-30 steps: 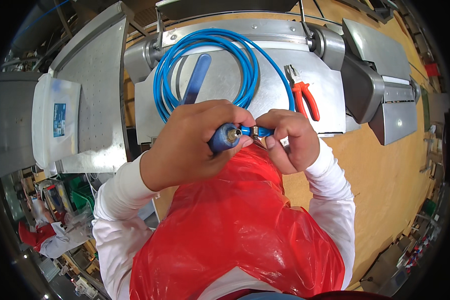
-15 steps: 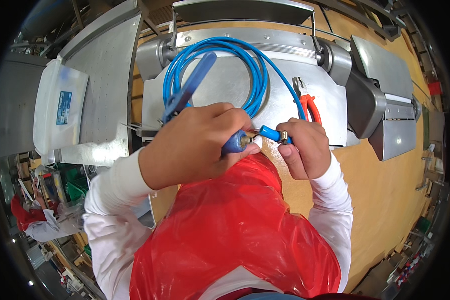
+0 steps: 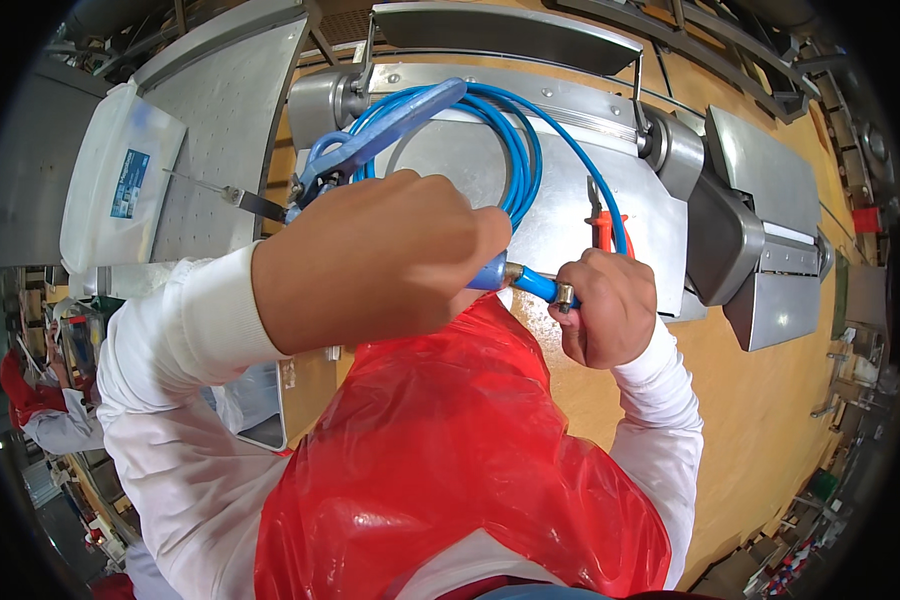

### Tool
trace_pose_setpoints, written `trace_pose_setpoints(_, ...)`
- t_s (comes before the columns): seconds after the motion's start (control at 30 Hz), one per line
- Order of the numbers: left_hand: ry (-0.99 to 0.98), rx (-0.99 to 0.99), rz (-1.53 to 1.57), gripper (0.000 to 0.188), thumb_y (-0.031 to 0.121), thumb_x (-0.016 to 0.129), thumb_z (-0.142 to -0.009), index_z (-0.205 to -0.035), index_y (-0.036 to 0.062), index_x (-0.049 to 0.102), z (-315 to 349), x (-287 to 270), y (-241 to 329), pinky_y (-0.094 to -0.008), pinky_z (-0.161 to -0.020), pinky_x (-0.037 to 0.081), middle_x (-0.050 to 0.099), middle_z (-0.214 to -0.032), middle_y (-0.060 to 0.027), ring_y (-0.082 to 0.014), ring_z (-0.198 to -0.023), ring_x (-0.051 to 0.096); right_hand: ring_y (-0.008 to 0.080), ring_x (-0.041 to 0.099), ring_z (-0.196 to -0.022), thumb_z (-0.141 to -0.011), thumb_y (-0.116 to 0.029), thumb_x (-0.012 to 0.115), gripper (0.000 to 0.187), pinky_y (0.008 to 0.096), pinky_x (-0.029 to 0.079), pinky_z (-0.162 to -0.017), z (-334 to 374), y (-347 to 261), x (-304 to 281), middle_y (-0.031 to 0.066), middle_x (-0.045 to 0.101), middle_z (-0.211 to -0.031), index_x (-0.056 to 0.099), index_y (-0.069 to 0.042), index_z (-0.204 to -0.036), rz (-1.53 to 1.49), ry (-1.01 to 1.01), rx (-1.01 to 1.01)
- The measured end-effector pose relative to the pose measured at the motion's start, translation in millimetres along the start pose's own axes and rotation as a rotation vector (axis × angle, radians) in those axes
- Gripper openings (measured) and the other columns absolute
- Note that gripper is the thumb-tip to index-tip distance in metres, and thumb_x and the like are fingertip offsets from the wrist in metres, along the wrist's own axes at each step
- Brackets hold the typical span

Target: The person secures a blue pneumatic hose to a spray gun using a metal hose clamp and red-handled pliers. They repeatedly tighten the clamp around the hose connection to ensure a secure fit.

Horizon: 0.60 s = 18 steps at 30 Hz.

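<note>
My left hand [image 3: 375, 265] is wrapped round a blue trigger gun [image 3: 400, 128] with a long lever and a thin needle-like nozzle pointing left. A metal fitting [image 3: 512, 274] sticks out of the handle's lower end. Between finger and thumb, my right hand [image 3: 610, 308] grips the end of a blue hose [image 3: 538, 285], which carries a metal hose clamp [image 3: 564, 296]. The hose end meets the fitting; how far it sits over it I cannot tell. From there the hose runs to a loose coil on the steel surface. Pliers with red handles [image 3: 602, 232] lie just beyond my right hand.
The steel machine's plate [image 3: 570, 205] lies in front of me, with a roller housing behind it. At left, a translucent plastic box [image 3: 120, 190] rests on a steel table [image 3: 215, 130]. Dark machine housings [image 3: 725, 240] stand at right. Another person's red and white clothing shows at far left.
The hose end was apart from the gun's fitting and now meets it. My left hand has turned the gun, so its nozzle shows more on the left. The view has shifted slightly.
</note>
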<state>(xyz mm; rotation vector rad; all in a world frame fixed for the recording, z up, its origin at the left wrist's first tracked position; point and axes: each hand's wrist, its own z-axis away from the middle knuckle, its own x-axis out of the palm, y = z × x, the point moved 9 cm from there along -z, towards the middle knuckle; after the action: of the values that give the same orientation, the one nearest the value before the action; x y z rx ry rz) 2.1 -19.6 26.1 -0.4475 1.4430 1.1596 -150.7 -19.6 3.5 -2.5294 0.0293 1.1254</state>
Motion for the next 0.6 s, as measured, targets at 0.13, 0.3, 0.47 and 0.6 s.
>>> trace_pose_setpoints(0.13,-0.032,-0.002,0.022,0.031,0.023,0.082,-0.085,-0.096,0.0011,0.063,2,2,0,-0.0518,-0.068,0.053,0.069,-0.078,-0.0208,-0.0449,-0.079,0.069,0.0277,0.052,-0.055,-0.078,-0.008,0.077,0.025,0.0402,0.041,-0.05,1,-2,1,0.0077,0.053,-0.071,0.061,-0.003,-0.097,0.119,-0.027,-0.04)
trace_pose_setpoints(0.3,0.005,0.031,-0.047,0.03,0.025,0.081,-0.086,-0.096,0.0021,0.063,4,-1,3,-0.051,-0.064,0.054,0.069,-0.078,-0.019,-0.0435,-0.075,0.07,0.0291,0.06,-0.057,-0.093,-0.022,0.073,0.024,0.0393,0.046,-0.051,-11,1,-1,0.0089,0.053,-0.07,0.065,-0.001,-0.101,0.099,-0.093,-0.029)
trace_pose_setpoints(0.47,0.248,0.049,-0.382,0.029,0.029,0.082,-0.089,-0.093,0.0069,0.063,7,-7,15,-0.0424,-0.053,0.052,0.061,-0.073,-0.0089,-0.03,-0.064,0.067,0.036,0.061,-0.06,-0.105,-0.023,0.063,0.021,0.0425,0.046,-0.055,-9,20,6,0.0142,0.058,-0.074,0.063,-0.002,-0.099,-0.277,-0.176,0.192)
trace_pose_setpoints(0.6,0.474,0.135,-0.722,0.028,0.03,0.082,-0.092,-0.093,0.0103,0.063,2,-10,16,-0.0358,-0.052,0.049,0.054,-0.071,-0.0012,-0.02,-0.058,0.062,0.0339,0.062,-0.064,-0.112,-0.027,0.055,0.03,0.042,0.045,-0.06,-10,40,21,0.0153,0.057,-0.074,0.059,-0.001,-0.096,-0.648,-0.228,0.42)
